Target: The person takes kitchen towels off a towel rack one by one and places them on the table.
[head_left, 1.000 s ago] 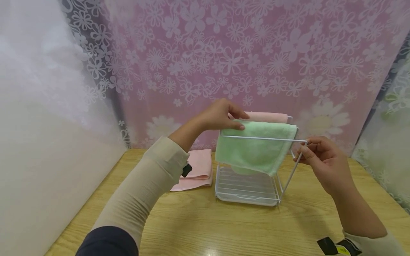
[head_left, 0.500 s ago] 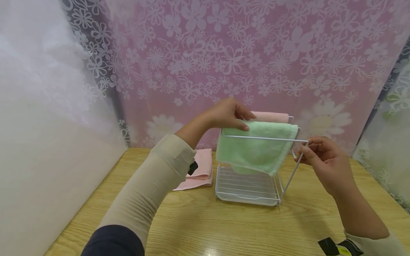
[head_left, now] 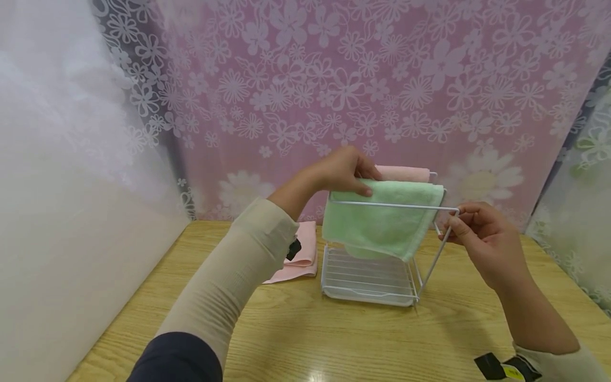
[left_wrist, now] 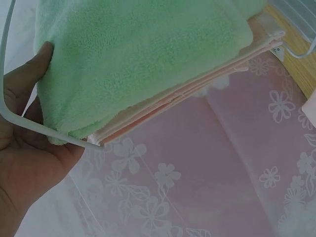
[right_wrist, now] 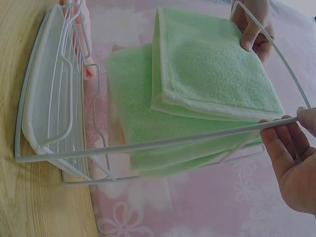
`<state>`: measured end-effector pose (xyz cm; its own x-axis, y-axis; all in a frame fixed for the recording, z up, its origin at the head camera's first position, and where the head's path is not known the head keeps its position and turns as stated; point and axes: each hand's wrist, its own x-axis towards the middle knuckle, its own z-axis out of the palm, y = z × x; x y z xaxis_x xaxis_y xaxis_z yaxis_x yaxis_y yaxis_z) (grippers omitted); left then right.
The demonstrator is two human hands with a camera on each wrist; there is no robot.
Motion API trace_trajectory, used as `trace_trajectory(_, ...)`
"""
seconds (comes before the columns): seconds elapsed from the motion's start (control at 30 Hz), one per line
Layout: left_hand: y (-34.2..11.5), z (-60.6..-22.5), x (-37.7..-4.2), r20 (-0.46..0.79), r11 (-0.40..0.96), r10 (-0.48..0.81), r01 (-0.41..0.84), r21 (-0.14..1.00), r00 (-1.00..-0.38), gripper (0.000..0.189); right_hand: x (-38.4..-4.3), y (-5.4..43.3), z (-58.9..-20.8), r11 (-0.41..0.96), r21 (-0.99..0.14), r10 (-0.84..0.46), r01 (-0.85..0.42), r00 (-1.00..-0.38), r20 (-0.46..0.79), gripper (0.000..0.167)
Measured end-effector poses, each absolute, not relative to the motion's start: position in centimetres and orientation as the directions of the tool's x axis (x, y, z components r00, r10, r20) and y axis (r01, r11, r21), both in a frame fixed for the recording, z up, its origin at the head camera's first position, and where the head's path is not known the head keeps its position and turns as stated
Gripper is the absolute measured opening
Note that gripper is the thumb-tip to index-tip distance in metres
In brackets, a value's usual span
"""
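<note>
A green towel hangs folded over a bar of a white wire rack. My left hand pinches its top left edge, thumb on the near face and fingers behind; the left wrist view shows the thumb against the pile. My right hand grips the rack's front right top corner between thumb and fingers. Behind the green towel, a folded pink towel hangs on the rear bar, mostly hidden. In the right wrist view the green towel drapes in two flaps.
Another folded pink towel lies on the wooden table, left of the rack and partly behind my left sleeve. The rack's base holds a white tray. A pink flowered curtain stands behind, with a pale wall to the left.
My left hand has slid a little to the right along the top of the green towel. My right hand keeps its hold on the rack's corner.
</note>
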<state>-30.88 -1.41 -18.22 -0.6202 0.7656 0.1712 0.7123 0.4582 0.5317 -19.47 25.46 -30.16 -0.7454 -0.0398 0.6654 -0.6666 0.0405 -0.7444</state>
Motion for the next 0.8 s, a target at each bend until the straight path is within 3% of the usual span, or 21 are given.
trace_trajectory(0.33, -1.32, -18.31, -30.86, 0.202, 0.43, 0.774, 0.732, 0.528, -0.6, 0.027, -19.67, 25.66, -30.19, 0.033, -0.741, -0.063, -0.671, -0.741, 0.668, 0.013)
trace_trajectory(0.53, -1.14, -18.35, -30.87, 0.23, 0.452, 0.744, 0.727, 0.517, -0.627, 0.026, -19.8, 25.75, -29.99, 0.046, -0.733, -0.094, -0.679, -0.733, 0.674, 0.019)
trace_trajectory(0.8, -1.09, -18.82, -30.95, 0.283, 0.448, 0.716, 0.731, 0.515, -0.638, 0.025, -20.25, 25.63, -29.91, -0.079, -0.686, -0.114, -0.723, -0.677, 0.727, 0.019)
